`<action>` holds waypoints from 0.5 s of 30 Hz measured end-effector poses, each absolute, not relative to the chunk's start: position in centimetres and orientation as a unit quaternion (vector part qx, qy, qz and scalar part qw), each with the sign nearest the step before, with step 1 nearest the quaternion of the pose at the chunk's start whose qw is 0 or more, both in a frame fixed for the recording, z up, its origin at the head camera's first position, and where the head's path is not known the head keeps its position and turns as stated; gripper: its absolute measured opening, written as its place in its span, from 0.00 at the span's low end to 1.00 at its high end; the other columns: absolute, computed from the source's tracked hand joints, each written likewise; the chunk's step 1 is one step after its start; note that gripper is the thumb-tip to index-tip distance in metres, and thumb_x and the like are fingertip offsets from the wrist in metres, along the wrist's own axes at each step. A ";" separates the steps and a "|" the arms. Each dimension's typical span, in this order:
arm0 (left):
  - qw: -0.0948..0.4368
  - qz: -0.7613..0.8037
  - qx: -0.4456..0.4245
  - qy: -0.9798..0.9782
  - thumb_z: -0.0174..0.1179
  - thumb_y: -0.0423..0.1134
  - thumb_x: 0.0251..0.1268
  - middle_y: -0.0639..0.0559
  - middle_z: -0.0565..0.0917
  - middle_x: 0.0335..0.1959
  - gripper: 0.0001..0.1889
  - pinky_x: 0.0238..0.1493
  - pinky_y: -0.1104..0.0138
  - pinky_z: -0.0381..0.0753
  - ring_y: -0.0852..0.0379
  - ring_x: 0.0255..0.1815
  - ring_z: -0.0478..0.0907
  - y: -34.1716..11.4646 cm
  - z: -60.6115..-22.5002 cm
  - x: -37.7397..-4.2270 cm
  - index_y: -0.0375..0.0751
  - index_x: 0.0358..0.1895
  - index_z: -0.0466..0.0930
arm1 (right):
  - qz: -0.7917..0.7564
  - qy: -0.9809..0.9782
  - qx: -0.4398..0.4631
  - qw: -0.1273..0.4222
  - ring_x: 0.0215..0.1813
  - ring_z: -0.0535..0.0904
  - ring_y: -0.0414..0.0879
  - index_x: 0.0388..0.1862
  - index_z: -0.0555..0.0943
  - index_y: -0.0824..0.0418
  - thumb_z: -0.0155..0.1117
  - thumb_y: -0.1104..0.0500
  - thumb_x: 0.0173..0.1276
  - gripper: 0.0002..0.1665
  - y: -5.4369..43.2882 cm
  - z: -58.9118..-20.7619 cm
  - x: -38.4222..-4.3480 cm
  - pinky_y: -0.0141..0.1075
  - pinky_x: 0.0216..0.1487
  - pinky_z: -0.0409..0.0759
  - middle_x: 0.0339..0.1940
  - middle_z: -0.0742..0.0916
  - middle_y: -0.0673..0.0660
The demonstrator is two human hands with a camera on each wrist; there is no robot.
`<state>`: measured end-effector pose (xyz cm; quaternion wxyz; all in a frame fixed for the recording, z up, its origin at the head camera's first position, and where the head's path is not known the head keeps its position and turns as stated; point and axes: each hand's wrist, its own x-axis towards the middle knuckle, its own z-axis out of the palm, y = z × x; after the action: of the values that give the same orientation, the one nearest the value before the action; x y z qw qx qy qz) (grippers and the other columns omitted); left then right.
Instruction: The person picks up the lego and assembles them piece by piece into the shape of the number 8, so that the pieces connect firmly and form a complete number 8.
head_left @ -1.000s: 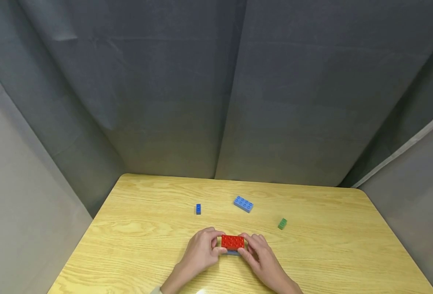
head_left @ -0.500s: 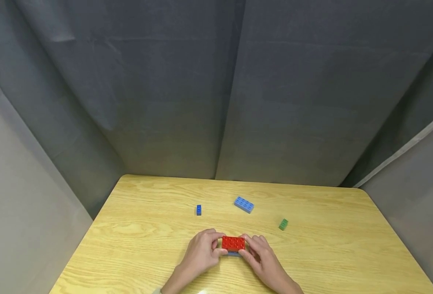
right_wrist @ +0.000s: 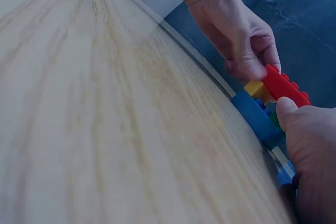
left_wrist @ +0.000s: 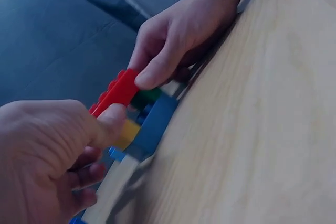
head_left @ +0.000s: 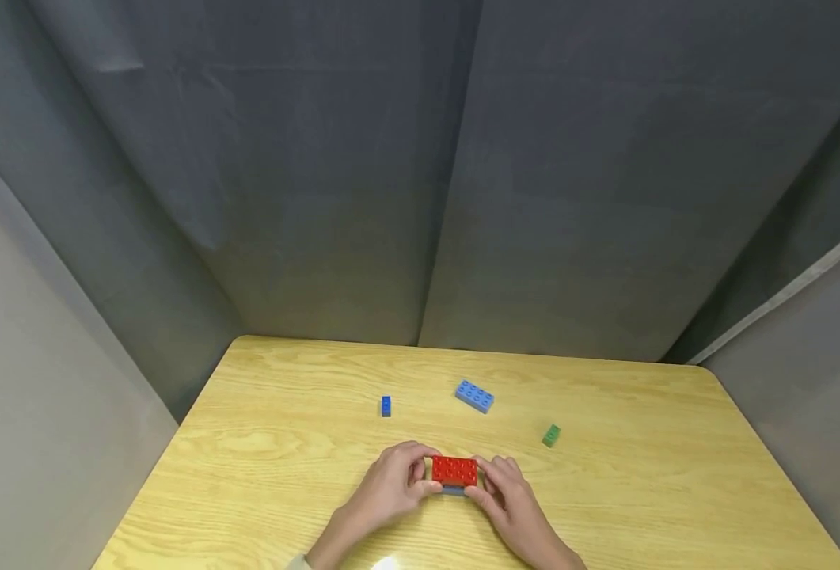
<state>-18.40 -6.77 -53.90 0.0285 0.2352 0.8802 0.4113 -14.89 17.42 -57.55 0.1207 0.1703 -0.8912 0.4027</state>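
Observation:
A red eight-stud toy brick [head_left: 454, 470] is held level near the table's front, studs up. My left hand [head_left: 394, 481] pinches its left end between thumb and fingers; my right hand [head_left: 511, 500] pinches the right end the same way. Beneath it, in the left wrist view, lies a larger blue brick [left_wrist: 159, 124] on the table. A yellow brick [left_wrist: 126, 134] stands on one end of that blue brick and a green brick [left_wrist: 145, 97] on the other, with bare blue studs between them. The red brick spans both, right at their tops.
Farther back on the wooden table [head_left: 284, 443] lie a small dark-blue brick [head_left: 386, 406], a light-blue eight-stud brick [head_left: 474, 396] and, to the right, a small green brick [head_left: 551, 435]. Grey curtains [head_left: 334, 198] hang behind the table and at both sides.

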 end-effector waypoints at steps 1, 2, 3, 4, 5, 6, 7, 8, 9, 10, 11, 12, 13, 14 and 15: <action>0.038 0.419 0.243 0.874 0.78 0.41 0.59 0.59 0.76 0.27 0.23 0.27 0.73 0.68 0.67 0.24 0.67 -7.1 -54.0 -18.6 0.48 0.59 0.86 | 0.402 -0.893 0.168 0.117 0.37 0.64 0.34 0.63 0.84 0.63 0.73 0.53 0.70 0.26 17.4 -57.5 -14.9 0.27 0.35 0.66 0.29 0.70 0.36; 0.047 0.426 0.249 0.869 0.78 0.40 0.59 0.57 0.77 0.28 0.24 0.28 0.73 0.69 0.67 0.25 0.67 -7.4 -54.1 -18.8 0.48 0.60 0.85 | 0.402 -0.893 0.166 0.115 0.37 0.64 0.34 0.63 0.84 0.63 0.73 0.53 0.70 0.26 17.4 -57.5 -14.8 0.27 0.35 0.67 0.29 0.70 0.36; 0.052 0.429 0.254 0.865 0.78 0.38 0.59 0.56 0.78 0.30 0.26 0.29 0.73 0.70 0.66 0.26 0.68 -7.7 -54.2 -19.0 0.49 0.62 0.84 | 0.401 -0.894 0.163 0.112 0.37 0.65 0.34 0.63 0.84 0.62 0.73 0.52 0.70 0.26 17.4 -57.5 -14.8 0.28 0.36 0.67 0.29 0.70 0.36; 0.053 0.430 0.256 0.864 0.78 0.36 0.59 0.54 0.79 0.31 0.27 0.30 0.73 0.71 0.65 0.27 0.69 -8.0 -54.3 -19.2 0.49 0.63 0.83 | 0.400 -0.895 0.161 0.109 0.37 0.64 0.34 0.64 0.84 0.62 0.72 0.52 0.71 0.26 17.4 -57.4 -14.8 0.28 0.36 0.66 0.29 0.70 0.35; 0.052 0.430 0.256 0.864 0.77 0.34 0.59 0.53 0.79 0.32 0.29 0.31 0.73 0.71 0.64 0.28 0.70 -8.4 -54.4 -19.4 0.50 0.65 0.82 | 0.400 -0.896 0.159 0.107 0.37 0.65 0.34 0.64 0.84 0.61 0.72 0.51 0.71 0.26 17.4 -57.4 -14.9 0.28 0.36 0.66 0.29 0.70 0.35; 0.047 0.427 0.256 0.866 0.77 0.33 0.59 0.53 0.79 0.33 0.30 0.32 0.72 0.72 0.63 0.30 0.70 -8.7 -54.5 -19.6 0.50 0.66 0.81 | 0.400 -0.897 0.159 0.106 0.37 0.65 0.34 0.64 0.84 0.61 0.72 0.51 0.71 0.26 17.4 -57.4 -14.9 0.28 0.36 0.66 0.29 0.70 0.36; 0.043 0.425 0.250 0.869 0.76 0.32 0.59 0.53 0.78 0.34 0.30 0.32 0.72 0.72 0.62 0.31 0.70 -8.9 -54.5 -19.8 0.50 0.66 0.81 | 0.399 -0.897 0.157 0.103 0.37 0.65 0.34 0.64 0.84 0.61 0.72 0.51 0.72 0.26 17.4 -57.4 -14.9 0.28 0.36 0.66 0.29 0.70 0.36; 0.037 0.420 0.244 0.874 0.76 0.32 0.60 0.53 0.78 0.35 0.30 0.32 0.72 0.72 0.62 0.31 0.70 -9.2 -54.6 -19.9 0.50 0.67 0.80 | 0.399 -0.898 0.156 0.102 0.37 0.65 0.35 0.64 0.84 0.61 0.72 0.51 0.71 0.26 17.4 -57.4 -14.9 0.28 0.36 0.66 0.28 0.70 0.36; 0.027 0.413 0.238 0.879 0.75 0.32 0.61 0.54 0.77 0.35 0.30 0.32 0.72 0.72 0.62 0.32 0.70 -9.4 -54.7 -20.1 0.50 0.68 0.80 | 0.398 -0.899 0.155 0.101 0.37 0.65 0.35 0.64 0.84 0.61 0.72 0.51 0.72 0.26 17.4 -57.4 -14.9 0.28 0.36 0.66 0.28 0.70 0.35; 0.018 0.408 0.231 0.883 0.74 0.32 0.62 0.54 0.77 0.36 0.30 0.32 0.72 0.72 0.62 0.33 0.70 -9.6 -54.8 -20.2 0.49 0.68 0.79 | 0.398 -0.899 0.154 0.101 0.37 0.65 0.35 0.64 0.84 0.60 0.72 0.51 0.71 0.26 17.4 -57.5 -14.9 0.28 0.36 0.66 0.28 0.70 0.35; 0.008 0.405 0.223 0.887 0.74 0.32 0.63 0.53 0.77 0.37 0.30 0.32 0.72 0.72 0.62 0.33 0.70 -9.7 -54.9 -20.3 0.48 0.69 0.78 | 0.398 -0.899 0.154 0.101 0.36 0.65 0.35 0.63 0.84 0.60 0.72 0.51 0.71 0.25 17.4 -57.5 -14.9 0.28 0.36 0.66 0.28 0.70 0.35; -0.003 0.402 0.215 0.890 0.74 0.32 0.63 0.53 0.77 0.37 0.30 0.31 0.71 0.72 0.61 0.33 0.70 -9.8 -54.9 -20.4 0.47 0.70 0.78 | 0.399 -0.898 0.156 0.104 0.36 0.64 0.34 0.63 0.84 0.61 0.72 0.51 0.71 0.25 17.4 -57.5 -14.9 0.28 0.36 0.66 0.28 0.70 0.35; -0.015 0.400 0.203 0.894 0.74 0.33 0.64 0.53 0.77 0.38 0.31 0.31 0.71 0.72 0.61 0.34 0.70 -9.9 -55.0 -20.4 0.46 0.70 0.77 | 0.400 -0.897 0.157 0.104 0.36 0.64 0.34 0.63 0.85 0.61 0.72 0.52 0.71 0.25 17.5 -57.6 -14.9 0.28 0.36 0.66 0.28 0.70 0.35; -0.028 0.399 0.194 0.896 0.73 0.33 0.64 0.52 0.77 0.38 0.32 0.31 0.71 0.72 0.60 0.34 0.71 -10.0 -55.2 -20.5 0.45 0.71 0.76 | 0.401 -0.896 0.159 0.107 0.36 0.64 0.34 0.63 0.85 0.61 0.72 0.52 0.71 0.25 17.5 -57.6 -14.9 0.28 0.36 0.66 0.28 0.70 0.35; -0.042 0.398 0.186 0.897 0.73 0.33 0.64 0.51 0.76 0.39 0.32 0.30 0.71 0.72 0.59 0.35 0.71 -10.1 -55.3 -20.6 0.44 0.72 0.75 | 0.402 -0.894 0.163 0.110 0.36 0.64 0.34 0.63 0.84 0.61 0.72 0.52 0.71 0.25 17.5 -57.7 -14.9 0.28 0.35 0.66 0.28 0.69 0.35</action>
<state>-20.64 -10.11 -55.29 -0.0419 0.1859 0.8973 0.3981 -14.89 17.50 -57.69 0.1099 0.1630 -0.8943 0.4020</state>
